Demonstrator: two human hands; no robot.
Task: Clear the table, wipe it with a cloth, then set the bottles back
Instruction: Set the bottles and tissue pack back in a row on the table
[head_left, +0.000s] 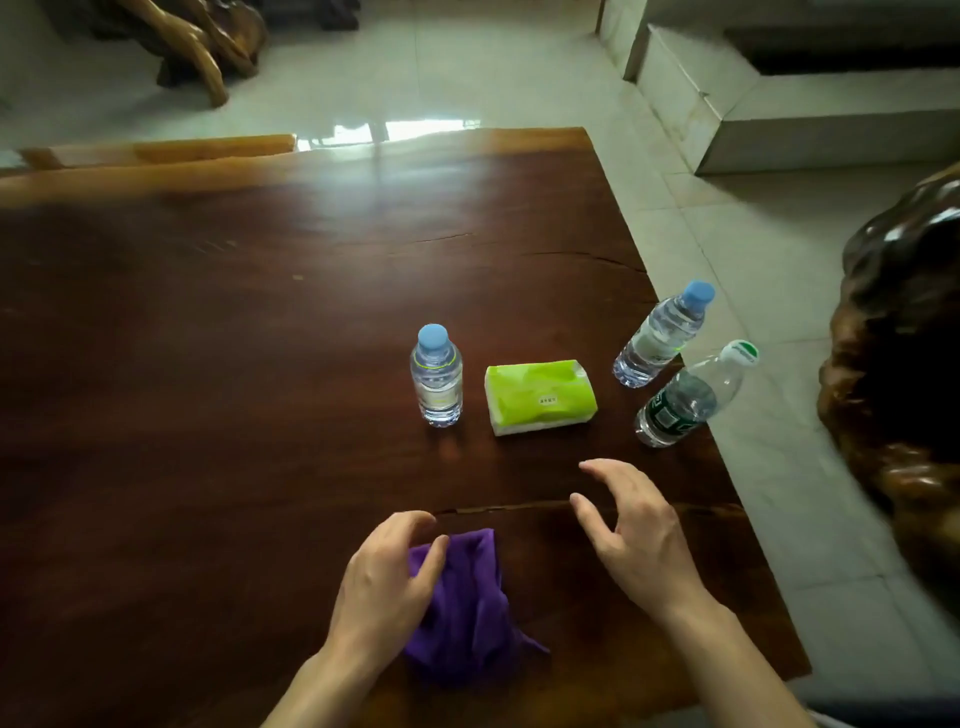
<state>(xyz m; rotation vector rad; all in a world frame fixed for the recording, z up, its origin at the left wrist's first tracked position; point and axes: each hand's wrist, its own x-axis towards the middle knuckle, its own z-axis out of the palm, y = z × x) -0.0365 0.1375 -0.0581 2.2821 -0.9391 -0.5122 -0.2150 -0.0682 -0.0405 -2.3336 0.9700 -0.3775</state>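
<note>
Bottle (675, 405) with green cap: standing ahead-right of right hand (639, 530), fingers spread and holding nothing; left hand (379, 587), farther off, gripping cloth (467, 613).

Table (260, 364): dark wood, polished, glossy.
My cloth (467, 597): soft matt fabric.
Bottles (436, 379): clear smooth plastic.
Pack (540, 395): shiny plastic wrap.
Floor (519, 78): glossy tiles.
</note>
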